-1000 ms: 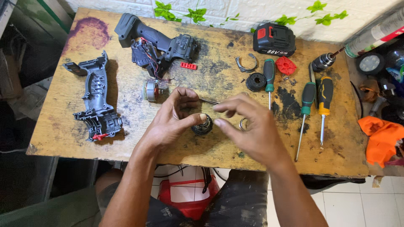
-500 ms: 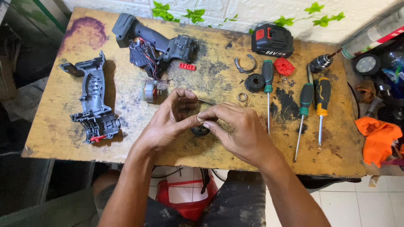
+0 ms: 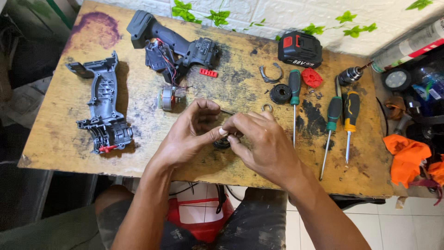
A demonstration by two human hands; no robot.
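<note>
— What have the hands got?
— Left hand (image 3: 192, 134) and right hand (image 3: 263, 143) meet fingertip to fingertip, curled narrow around a small dark round part (image 3: 222, 143) just above the wooden table (image 3: 69, 134).
— Any packaging?
— Only a black battery pack (image 3: 300, 48) with red patches, at the far edge.

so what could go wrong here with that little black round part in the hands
Both hands, left hand and right hand, pinch the small black round part near the table's front edge; a slip could send it to the floor. Loose small bits by the screwdrivers could easily get knocked away.
</note>
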